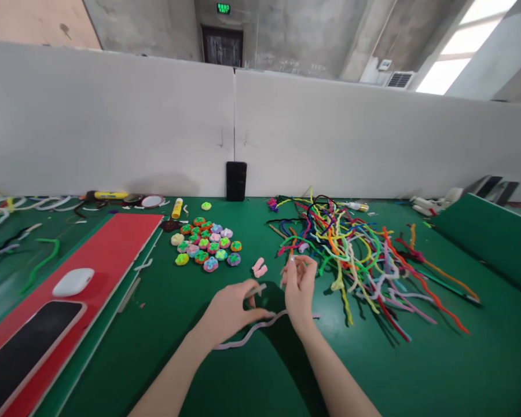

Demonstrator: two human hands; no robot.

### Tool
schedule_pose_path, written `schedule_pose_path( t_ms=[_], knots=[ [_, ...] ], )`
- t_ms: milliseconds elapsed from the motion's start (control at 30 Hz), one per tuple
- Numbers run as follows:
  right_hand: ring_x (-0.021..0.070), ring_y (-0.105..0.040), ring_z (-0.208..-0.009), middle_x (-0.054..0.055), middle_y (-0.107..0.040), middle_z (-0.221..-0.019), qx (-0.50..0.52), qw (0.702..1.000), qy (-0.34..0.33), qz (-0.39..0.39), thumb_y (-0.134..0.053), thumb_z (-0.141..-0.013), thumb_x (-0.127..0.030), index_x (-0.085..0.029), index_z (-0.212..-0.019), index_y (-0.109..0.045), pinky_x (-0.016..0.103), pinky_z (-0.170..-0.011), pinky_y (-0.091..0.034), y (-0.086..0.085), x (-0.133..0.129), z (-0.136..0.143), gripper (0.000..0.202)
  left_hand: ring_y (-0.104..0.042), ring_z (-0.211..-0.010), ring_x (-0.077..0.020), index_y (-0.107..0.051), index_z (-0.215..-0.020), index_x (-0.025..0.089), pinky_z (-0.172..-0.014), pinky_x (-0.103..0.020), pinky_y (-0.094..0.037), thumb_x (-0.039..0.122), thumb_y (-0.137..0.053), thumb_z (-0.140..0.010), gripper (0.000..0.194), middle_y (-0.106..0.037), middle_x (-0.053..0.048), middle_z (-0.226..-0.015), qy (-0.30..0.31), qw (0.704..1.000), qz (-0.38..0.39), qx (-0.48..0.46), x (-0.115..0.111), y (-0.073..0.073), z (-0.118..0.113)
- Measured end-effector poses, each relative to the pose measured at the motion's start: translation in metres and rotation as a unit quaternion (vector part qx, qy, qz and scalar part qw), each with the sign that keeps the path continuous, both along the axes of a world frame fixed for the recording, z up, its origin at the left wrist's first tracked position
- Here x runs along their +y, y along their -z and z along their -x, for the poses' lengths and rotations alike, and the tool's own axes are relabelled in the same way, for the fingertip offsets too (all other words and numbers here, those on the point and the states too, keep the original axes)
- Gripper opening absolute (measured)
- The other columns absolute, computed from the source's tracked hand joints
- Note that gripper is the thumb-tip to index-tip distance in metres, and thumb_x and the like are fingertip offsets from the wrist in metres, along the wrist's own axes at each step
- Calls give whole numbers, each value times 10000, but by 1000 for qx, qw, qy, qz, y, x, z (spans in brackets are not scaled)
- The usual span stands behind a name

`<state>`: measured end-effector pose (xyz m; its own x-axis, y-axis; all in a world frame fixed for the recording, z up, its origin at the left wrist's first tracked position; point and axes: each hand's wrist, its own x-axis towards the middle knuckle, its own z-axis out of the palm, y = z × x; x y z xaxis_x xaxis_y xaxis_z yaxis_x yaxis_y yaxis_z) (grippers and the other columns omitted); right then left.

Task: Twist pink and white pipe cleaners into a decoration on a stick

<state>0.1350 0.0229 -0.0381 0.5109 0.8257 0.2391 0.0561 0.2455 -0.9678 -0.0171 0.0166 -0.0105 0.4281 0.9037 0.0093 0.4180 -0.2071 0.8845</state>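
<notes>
- Left hand [228, 313]: half open, thumb apart from the index; short pale strip [255, 291] lies across the fingers. Grip is hidden, can't tell how firmly I have it.
- Right hand [301, 284]: fingers curled in, tips close together. Can't tell what, if anything, is pinched there.
- Pale lilac fuzzy stem [252, 335] lies wavy on the green bench [399, 373] under both hands; the middle shows, my left hand hides one end and my right wrist covers a stretch near the other.
- Pink fuzzy piece [259, 267]: bent, on the bench just beyond the hands.
- Fuzzy stem pile [347, 237]: right side, tangled, most individual ends buried.
- Small fuzzy flowers [206, 244]: cluster left of centre, some partly overlapped.
- White case [73, 282]: shut on the red board [125, 231], contents hidden.
- Phone [30, 350] beside it, cut off by the left edge.
- Small bottle [359, 207]: on its side behind the pile, label unreadable, contents unclear.
- Yellow glue stick [178, 208]: stands beyond the flowers.
</notes>
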Motion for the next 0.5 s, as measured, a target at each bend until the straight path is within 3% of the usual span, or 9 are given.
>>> schedule_pose_path(
  t_ms=[100,300,400,500],
  knots=[
    [54,-387,-393,-58,-448,-622,29,1000,2,-5,-443,-836,-369,-223,-893,-351,178,-374,-328,-1,2,-1,183,-463,-522,-148,-576,-643,230,-464,-211,-203,301,-712,-542,183,-564,22,-572,74,996,0,50,-9,4,-5],
    [59,-409,-416,-59,-443,-609,18,999,7,-31,-415,-855,-355,-222,-880,-361,179,-399,-338,-6,-4,3,146,-504,-509,-153,-619,-658,216,-456,-209,-249,217,-624,-630,29,-611,0,-573,103,991,84,8,-6,8,-6],
    [73,-419,-458,-48,-426,-586,-47,997,20,-60,-390,-865,-355,-203,-797,-400,197,-443,-344,-4,-13,4,167,-520,-517,-148,-626,-723,185,-471,-205,-283,278,-556,-697,120,-635,-15,-567,51,987,150,-35,4,0,-2],
    [72,-357,-420,-52,-370,-494,-122,990,-43,-48,-333,-885,-347,-191,-602,-385,208,-433,-303,-1,-20,5,327,-538,-536,-143,-576,-814,157,-495,-209,-315,339,-523,-731,207,-647,-25,-585,-51,977,186,-91,13,-10,4]
  ],
)
